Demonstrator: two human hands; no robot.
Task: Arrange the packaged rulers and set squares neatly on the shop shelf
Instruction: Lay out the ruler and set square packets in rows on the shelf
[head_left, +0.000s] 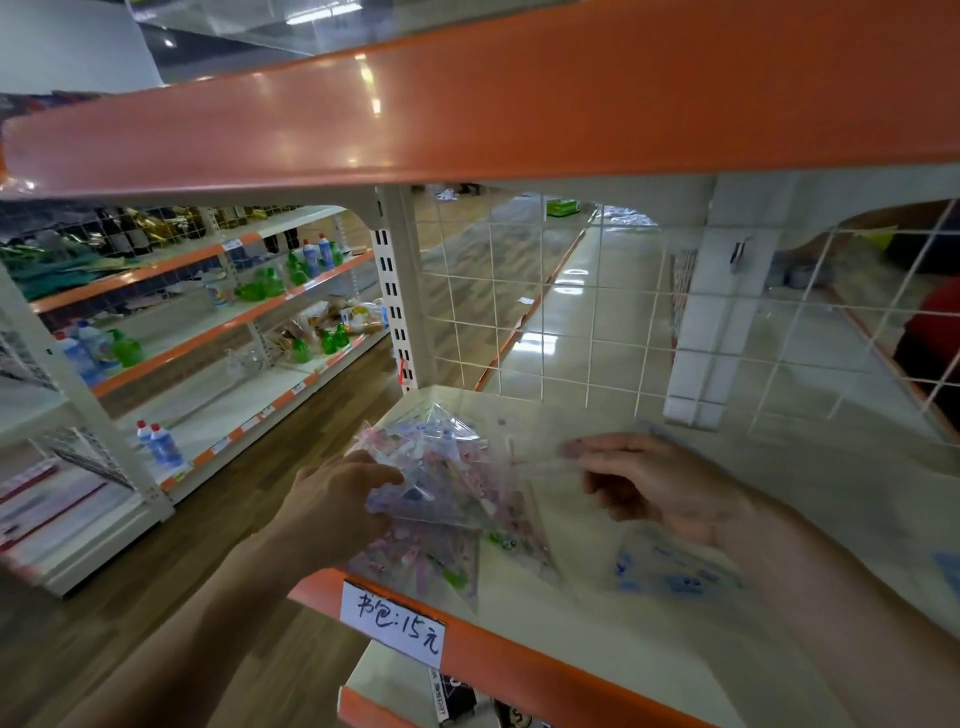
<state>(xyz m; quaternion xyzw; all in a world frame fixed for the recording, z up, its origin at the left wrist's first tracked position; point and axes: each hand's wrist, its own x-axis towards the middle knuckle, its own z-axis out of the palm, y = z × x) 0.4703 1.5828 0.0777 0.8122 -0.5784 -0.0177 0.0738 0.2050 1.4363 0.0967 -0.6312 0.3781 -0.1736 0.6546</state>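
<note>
A pile of clear packets of patterned rulers and set squares (441, 478) lies at the left end of the cream shop shelf (675, 623). My left hand (343, 499) grips the left edge of the top packets, thumb over them. My right hand (660, 488) pinches the edge of one clear packet (540, 467) just right of the pile, lifted slightly off the shelf. Another packet with blue print (670, 571) lies flat beneath my right wrist. The image is blurred, so single rulers are hard to tell apart.
A white wire grid (571, 322) backs the shelf, and an orange shelf (467, 104) hangs close overhead. A handwritten price label (397, 621) sits on the orange front edge. Across the aisle to the left stand shelves with green and blue bottles (291, 291).
</note>
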